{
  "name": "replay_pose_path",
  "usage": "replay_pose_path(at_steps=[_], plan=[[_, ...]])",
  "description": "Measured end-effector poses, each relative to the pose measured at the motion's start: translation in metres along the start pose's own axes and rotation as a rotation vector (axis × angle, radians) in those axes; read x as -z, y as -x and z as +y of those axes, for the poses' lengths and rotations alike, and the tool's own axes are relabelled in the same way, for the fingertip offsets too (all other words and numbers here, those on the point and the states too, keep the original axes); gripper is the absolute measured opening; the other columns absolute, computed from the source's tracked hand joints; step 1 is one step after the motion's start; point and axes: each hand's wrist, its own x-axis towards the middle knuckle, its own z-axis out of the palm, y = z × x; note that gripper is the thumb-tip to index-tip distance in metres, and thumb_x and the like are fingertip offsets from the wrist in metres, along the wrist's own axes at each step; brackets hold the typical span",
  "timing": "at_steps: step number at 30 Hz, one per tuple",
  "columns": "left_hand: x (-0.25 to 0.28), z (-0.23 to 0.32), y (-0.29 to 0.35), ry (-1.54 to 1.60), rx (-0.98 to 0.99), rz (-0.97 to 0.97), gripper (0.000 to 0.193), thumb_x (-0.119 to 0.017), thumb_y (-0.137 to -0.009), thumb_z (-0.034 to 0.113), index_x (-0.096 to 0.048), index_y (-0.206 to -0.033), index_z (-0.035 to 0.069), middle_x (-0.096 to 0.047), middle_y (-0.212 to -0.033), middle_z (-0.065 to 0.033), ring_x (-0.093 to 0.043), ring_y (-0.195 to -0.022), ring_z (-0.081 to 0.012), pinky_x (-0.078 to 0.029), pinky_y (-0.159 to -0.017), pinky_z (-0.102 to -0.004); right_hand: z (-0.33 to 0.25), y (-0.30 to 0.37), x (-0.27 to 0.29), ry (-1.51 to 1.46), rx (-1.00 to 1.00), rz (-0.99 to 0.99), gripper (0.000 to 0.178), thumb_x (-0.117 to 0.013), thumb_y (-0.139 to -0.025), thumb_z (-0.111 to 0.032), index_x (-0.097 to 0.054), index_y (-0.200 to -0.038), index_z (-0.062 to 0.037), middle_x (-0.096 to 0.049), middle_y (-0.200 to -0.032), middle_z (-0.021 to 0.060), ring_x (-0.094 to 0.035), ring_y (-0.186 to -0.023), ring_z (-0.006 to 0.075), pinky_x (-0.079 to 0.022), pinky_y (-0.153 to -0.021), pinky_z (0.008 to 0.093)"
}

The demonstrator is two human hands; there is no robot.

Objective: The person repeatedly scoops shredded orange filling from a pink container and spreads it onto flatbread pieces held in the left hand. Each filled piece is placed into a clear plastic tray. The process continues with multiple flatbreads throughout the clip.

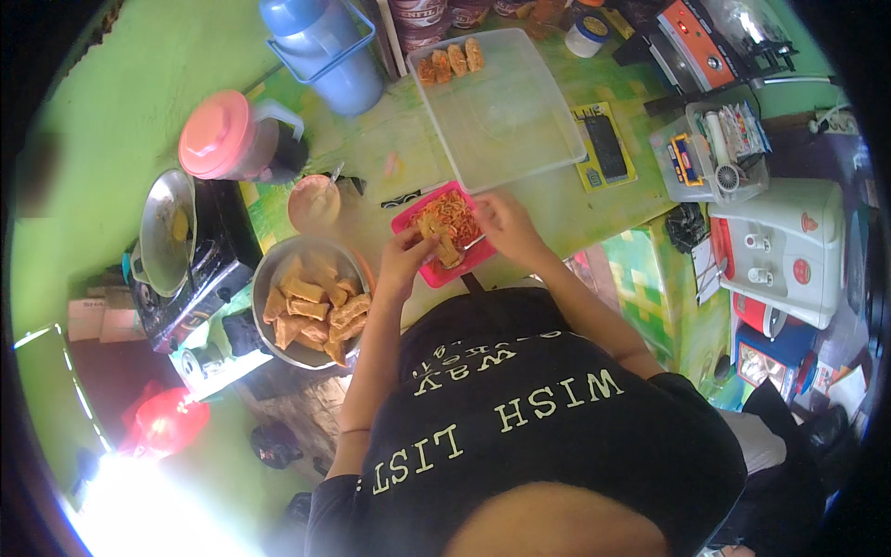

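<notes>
Right in front of me a pink tray (401, 224) holds shredded orange vegetable filling (452, 215). My left hand (406, 258) is closed on a piece of fried tofu (449, 252) above the tray's near part. At the tray's right side is my right hand (506, 226), its fingers bent together by the filling; what they pinch, if anything, is hidden. To the left, a metal bowl (263, 278) is heaped with several brown tofu pieces (311, 302). Several filled tofu pieces (452, 61) lie in a row in the far left corner of a clear plastic container (506, 116).
Left of the tray stands a pink bowl (314, 203), with a pink-lidded jug (227, 139) and a blue flask (329, 56) behind. A wok (167, 232) sits on a stove at far left. Right are a phone (605, 147), a basket (724, 190) and a water dispenser (784, 251).
</notes>
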Motion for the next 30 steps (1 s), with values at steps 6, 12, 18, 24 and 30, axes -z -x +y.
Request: replay_pose_path(at_steps=[6, 12, 18, 24, 30], plan=[[0.014, -0.013, 0.001, 0.005, -0.010, 0.133, 0.028, -0.063, -0.079, 0.017, -0.058, -0.101, 0.000, -0.060, -0.082, -0.0022, -0.051, -0.067, -0.0069, -0.037, -0.056, -0.0199, 0.094, 0.004, 0.009, 0.185, 0.012, -0.022, 0.018, -0.061, -0.077, -0.011, -0.056, -0.090, -0.0007, -0.059, -0.084, 0.0161, -0.060, -0.073, 0.0293, -0.048, -0.065, 0.0359], [0.020, -0.002, 0.011, 0.054, -0.041, 0.238, 0.027, -0.062, -0.079, 0.016, -0.058, -0.100, 0.000, -0.059, -0.080, -0.0016, -0.048, -0.063, -0.0063, -0.035, -0.055, -0.0197, 0.080, 0.011, -0.016, -0.063, -0.096, -0.084, 0.015, -0.063, -0.076, -0.011, -0.059, -0.087, -0.0019, -0.060, -0.079, 0.0109, -0.060, -0.065, 0.0183, -0.047, -0.057, 0.0292], [0.028, 0.007, 0.018, 0.149, -0.060, 0.236, 0.024, -0.060, -0.080, 0.013, -0.058, -0.099, -0.001, -0.059, -0.080, -0.0022, -0.048, -0.063, -0.0065, -0.036, -0.055, -0.0193, 0.053, 0.016, -0.039, -0.245, -0.184, -0.272, 0.014, -0.055, -0.084, -0.013, -0.058, -0.090, -0.0008, -0.060, -0.077, 0.0090, -0.060, -0.065, 0.0151, -0.046, -0.058, 0.0271], [0.036, 0.010, 0.019, 0.132, -0.048, 0.233, 0.022, -0.060, -0.080, 0.014, -0.058, -0.097, 0.000, -0.060, -0.085, -0.0032, -0.054, -0.072, -0.0098, -0.040, -0.063, -0.0215, 0.033, 0.018, -0.035, -0.244, 0.040, -0.287, 0.019, -0.042, -0.092, -0.013, -0.056, -0.098, -0.0011, -0.063, -0.087, 0.0089, -0.060, -0.070, 0.0127, -0.046, -0.057, 0.0254], [0.036, 0.009, 0.015, 0.158, -0.072, 0.220, 0.025, -0.061, -0.080, 0.013, -0.057, -0.100, -0.001, -0.059, -0.081, -0.0027, -0.049, -0.065, -0.0069, -0.037, -0.056, -0.0194, 0.010, 0.005, -0.007, -0.117, 0.071, -0.045, 0.019, -0.040, -0.092, -0.011, -0.054, -0.097, 0.0019, -0.060, -0.089, 0.0132, -0.063, -0.075, 0.0185, -0.047, -0.062, 0.0284]])
